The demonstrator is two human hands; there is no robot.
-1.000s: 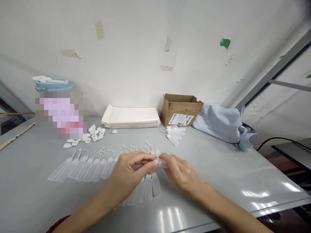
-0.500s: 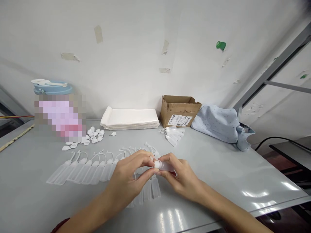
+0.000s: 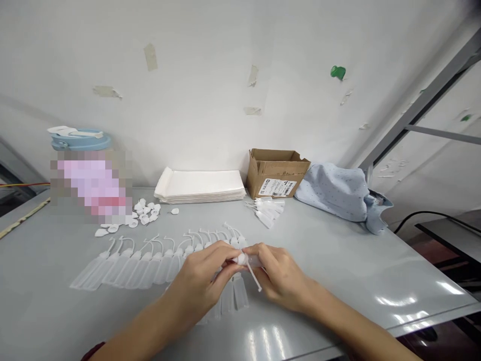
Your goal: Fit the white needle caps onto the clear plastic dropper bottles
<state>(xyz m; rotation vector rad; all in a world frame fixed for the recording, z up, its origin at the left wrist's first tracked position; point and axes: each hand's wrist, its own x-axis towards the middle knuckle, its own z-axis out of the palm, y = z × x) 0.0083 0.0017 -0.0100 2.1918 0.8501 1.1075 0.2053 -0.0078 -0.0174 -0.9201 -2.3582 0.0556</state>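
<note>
Bottle [image 3: 254,260] w/ white cap [image 3: 241,259], L hand [image 3: 210,271] gripping cap, R hand [image 3: 280,276] gripping body, box [image 3: 278,173] label unreadable

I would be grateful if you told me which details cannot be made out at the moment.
All in the head view:
- Lower body of the held bottle: covered by the right hand.
- Some of the laid-out bottles: behind the left hand.
- Floor of the cardboard box: hidden by its front wall.
- Print on the label: too small.
- Object below the blue lid: pixelated.
</note>
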